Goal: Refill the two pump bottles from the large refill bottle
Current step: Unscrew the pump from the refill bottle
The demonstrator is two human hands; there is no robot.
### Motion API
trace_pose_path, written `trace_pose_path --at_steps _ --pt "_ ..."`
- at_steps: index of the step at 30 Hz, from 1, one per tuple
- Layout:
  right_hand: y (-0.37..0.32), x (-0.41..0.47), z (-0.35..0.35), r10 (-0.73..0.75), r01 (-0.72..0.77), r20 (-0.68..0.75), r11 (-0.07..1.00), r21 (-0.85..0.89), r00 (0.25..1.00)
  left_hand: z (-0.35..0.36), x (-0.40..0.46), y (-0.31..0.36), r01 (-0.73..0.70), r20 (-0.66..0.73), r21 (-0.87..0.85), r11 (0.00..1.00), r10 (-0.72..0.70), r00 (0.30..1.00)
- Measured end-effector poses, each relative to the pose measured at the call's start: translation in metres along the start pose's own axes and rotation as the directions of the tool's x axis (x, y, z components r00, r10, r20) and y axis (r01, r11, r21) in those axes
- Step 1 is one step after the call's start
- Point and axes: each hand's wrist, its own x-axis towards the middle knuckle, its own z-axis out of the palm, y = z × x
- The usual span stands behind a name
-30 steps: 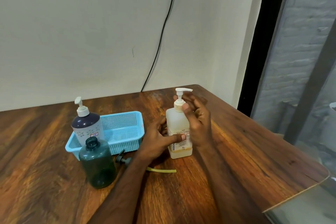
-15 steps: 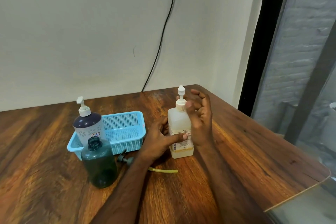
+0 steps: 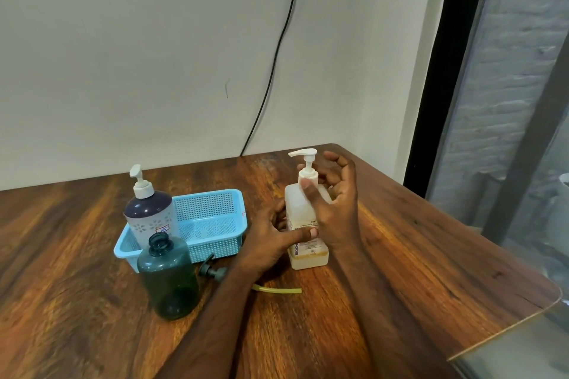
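A translucent white pump bottle with a little yellowish liquid at its base stands on the wooden table. My left hand grips its lower body, thumb across the label. My right hand has thumb and fingers around the white pump collar; the nozzle points left. A dark green bottle stands open, without its pump. Its dark pump head with a yellow tube lies on the table beside it. A dark purple pump bottle stands in the blue basket.
The table's right edge and rounded near corner lie close to my right arm. A black cable runs down the wall behind the table. A dark window frame stands at the right.
My right hand has been turning the white pump head: its nozzle pointed right, then toward the camera, and now points left. My left hand has kept its hold on the bottle.
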Motion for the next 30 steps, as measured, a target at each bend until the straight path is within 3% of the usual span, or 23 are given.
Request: trace_pose_path --at_steps 5,10,17,25,30 --pt "0.0018 0.0023 0.003 -0.041 0.038 -0.061 0.998 -0.046 0.997 -0.0007 0.0006 -0.0005 -0.012 0.002 0.012 1.0 0.012 1.0" --pt "0.0013 -0.0001 -0.001 0.008 -0.014 0.043 0.99 0.14 0.999 -0.0014 0.0013 -0.003 -0.009 0.005 -0.008 1.0 0.009 1.0" --pt "-0.0002 0.0011 0.0033 -0.071 0.069 -0.02 0.995 -0.078 0.997 -0.0025 0.0017 -0.0034 -0.016 0.011 0.026 1.0 0.015 1.0" --pt "0.0023 0.0003 0.0003 0.025 -0.026 0.011 0.989 0.146 1.0 -0.0043 0.0033 -0.0081 -0.009 0.017 0.003 1.0 0.009 1.0" --pt "0.0029 0.0021 0.0028 -0.062 0.061 -0.032 0.998 -0.032 0.998 -0.0036 0.0033 -0.0075 -0.014 0.017 0.033 0.999 0.013 1.0"
